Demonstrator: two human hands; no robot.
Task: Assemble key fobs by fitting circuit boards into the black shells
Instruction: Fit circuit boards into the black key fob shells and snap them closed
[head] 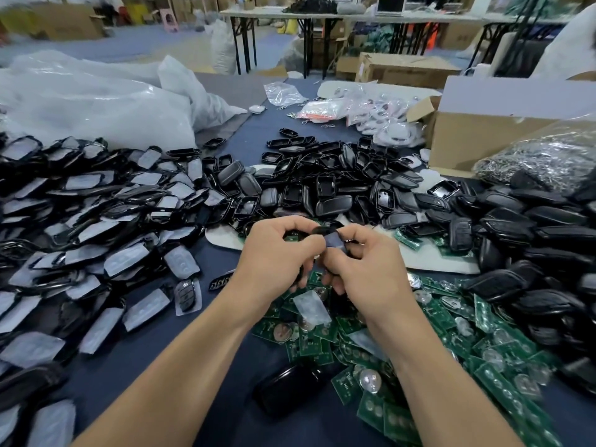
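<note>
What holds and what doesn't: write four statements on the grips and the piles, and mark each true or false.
1. The left grip and right grip both hold a small black plastic shell above the dark blue table. True.
2. The flat green circuit boards are heaped at the table's left. False: they lie under and right of the grips.
3. Black shells covered in grey film are piled at the left. True.
4. The brown cardboard box stands at the far left. False: it stands at the far right.
</note>
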